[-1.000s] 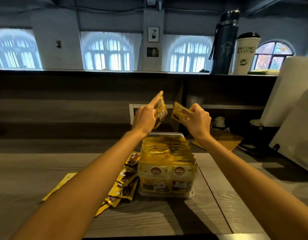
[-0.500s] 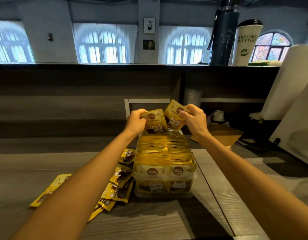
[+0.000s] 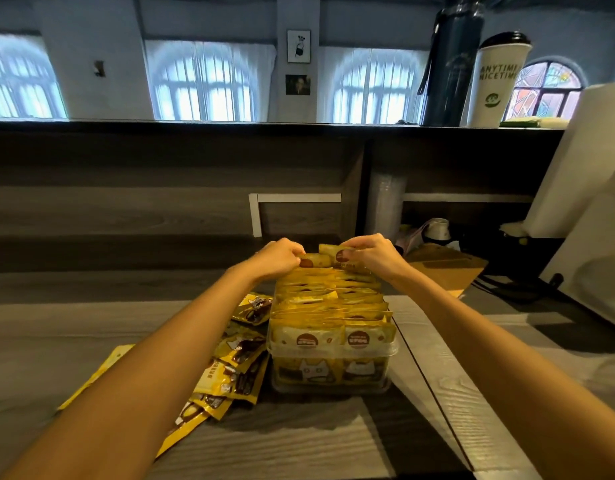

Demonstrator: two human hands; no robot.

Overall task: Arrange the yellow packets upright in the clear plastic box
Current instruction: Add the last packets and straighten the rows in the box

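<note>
Okay, both hands are down. A second ago each held one small yellow foil packet in the air beyond the box; half a second ago they were midway down. Now the left hand [image 3: 281, 258] and right hand [image 3: 371, 256] sit at the far end of the clear rectangular plastic box [image 3: 392, 351]. Each has curled fingers pinching the top edge of its packet, and neither has let go.

The left packet [image 3: 316, 261] and right packet [image 3: 337, 252] stand side by side with their tops above the row. The right one sits a bit higher and tilted. My read: insertion is almost done and needs a push down, then release.

The box sits on the grey wood-grain counter [image 3: 316, 438]. It is packed with upright yellow packets [image 3: 330, 306] in two columns, near end to far. The near pair shows brown round logos and white cat faces through the wall. Tops are uneven and some lean. It looks close to full.

Left over: loose yellow packets [image 3: 236, 355] lie flat in a pile on the counter, just left of the box. I doubt they all fit.
</note>
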